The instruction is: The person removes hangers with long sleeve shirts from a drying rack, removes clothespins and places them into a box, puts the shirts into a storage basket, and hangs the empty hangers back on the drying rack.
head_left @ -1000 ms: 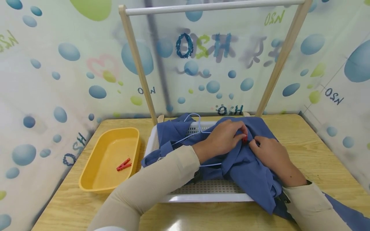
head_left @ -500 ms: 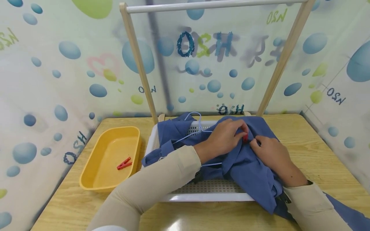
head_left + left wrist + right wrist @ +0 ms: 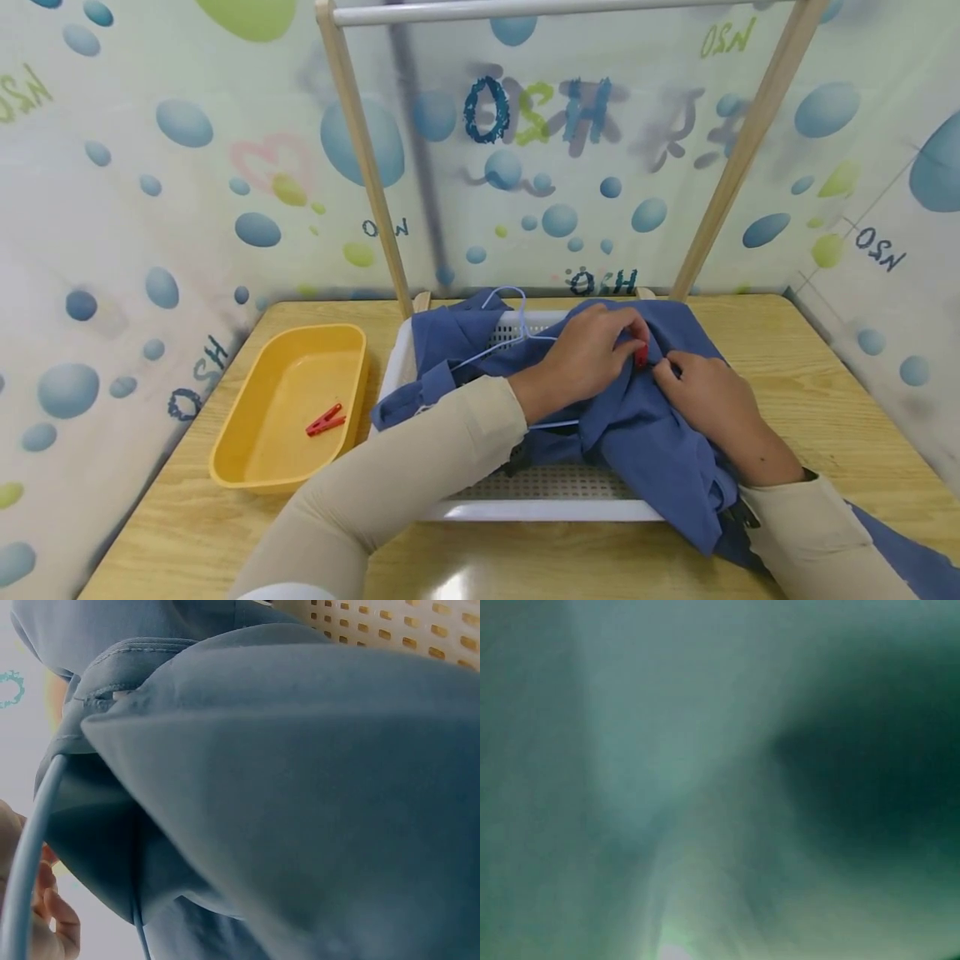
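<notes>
One clip [image 3: 641, 356] partly behind left hand [image 3: 588, 356]

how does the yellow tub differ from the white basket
The yellow tub has smooth, solid walls, while the white basket is perforated. The tub looks clearly smaller than the basket. A red clip lies in the tub, whereas blue cloth fills and drapes over much of the basket. Both are open-topped and sit on the wooden table.

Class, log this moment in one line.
left grip: pinches red clip | right grip: holds blue garment | yellow tub: second red clip
</notes>
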Available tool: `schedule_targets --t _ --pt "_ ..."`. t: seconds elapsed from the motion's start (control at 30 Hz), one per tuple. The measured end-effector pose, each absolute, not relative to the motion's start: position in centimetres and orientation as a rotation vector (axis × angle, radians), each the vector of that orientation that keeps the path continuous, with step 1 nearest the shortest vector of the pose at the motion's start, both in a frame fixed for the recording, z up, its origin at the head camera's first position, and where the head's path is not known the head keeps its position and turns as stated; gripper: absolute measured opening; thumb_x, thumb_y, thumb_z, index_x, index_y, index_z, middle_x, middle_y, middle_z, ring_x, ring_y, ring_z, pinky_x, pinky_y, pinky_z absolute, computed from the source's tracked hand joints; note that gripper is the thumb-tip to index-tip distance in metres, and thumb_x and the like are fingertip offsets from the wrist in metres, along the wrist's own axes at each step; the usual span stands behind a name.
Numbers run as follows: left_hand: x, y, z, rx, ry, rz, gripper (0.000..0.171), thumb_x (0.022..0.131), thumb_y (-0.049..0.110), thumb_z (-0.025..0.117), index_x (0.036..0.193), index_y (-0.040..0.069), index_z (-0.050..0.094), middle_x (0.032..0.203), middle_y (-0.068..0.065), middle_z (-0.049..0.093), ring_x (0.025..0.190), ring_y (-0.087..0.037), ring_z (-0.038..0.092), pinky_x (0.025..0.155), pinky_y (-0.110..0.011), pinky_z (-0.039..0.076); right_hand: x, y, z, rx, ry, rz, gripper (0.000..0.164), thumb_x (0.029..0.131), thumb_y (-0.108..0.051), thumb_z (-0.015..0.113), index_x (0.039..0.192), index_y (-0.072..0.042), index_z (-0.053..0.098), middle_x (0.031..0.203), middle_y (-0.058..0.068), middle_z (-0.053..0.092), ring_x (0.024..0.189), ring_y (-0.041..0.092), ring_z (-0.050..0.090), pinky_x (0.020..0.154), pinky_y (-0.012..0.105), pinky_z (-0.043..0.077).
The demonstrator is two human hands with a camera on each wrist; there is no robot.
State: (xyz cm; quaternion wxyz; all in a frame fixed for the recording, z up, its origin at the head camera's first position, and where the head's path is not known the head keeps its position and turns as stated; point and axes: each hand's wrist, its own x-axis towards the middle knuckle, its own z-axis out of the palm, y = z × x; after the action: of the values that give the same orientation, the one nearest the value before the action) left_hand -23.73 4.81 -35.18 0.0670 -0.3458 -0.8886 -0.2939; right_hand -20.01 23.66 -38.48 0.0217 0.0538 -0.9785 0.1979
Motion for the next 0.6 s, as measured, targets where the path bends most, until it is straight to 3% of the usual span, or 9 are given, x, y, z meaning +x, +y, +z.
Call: schedule_targets --t 0.3,0.6 --pt "-23.65 4.74 -35.11 -1.040 -2.672 -0.914 0.006 0.100 0.022 0.061 0.104 0.022 0.065 0.096 0.009 0.066 0.083 -0.005 0.051 0.073 -0.015 0.041 -20.08 23.83 -38.44 0.180 -3.039 0.591 0.039 0.103 -0.028 0.037 0.078 -0.008 0.060 0.074 0.015 0.064 0.066 0.028 0.061 0.057 0.039 0.041" --pt "-23.69 4.85 -35.03 -1.018 -2.685 -0.912 0.014 0.101 0.021 0.060 0.113 0.019 0.067 0.107 0.006 0.070 0.097 -0.010 0.060 0.081 -0.015 0.044 -20.19 23.91 -38.46 0.184 -3.049 0.581 0.040 0.103 -0.027 0.036 0.074 -0.009 0.056 0.066 0.009 0.056 0.062 0.025 0.055 0.056 0.035 0.037"
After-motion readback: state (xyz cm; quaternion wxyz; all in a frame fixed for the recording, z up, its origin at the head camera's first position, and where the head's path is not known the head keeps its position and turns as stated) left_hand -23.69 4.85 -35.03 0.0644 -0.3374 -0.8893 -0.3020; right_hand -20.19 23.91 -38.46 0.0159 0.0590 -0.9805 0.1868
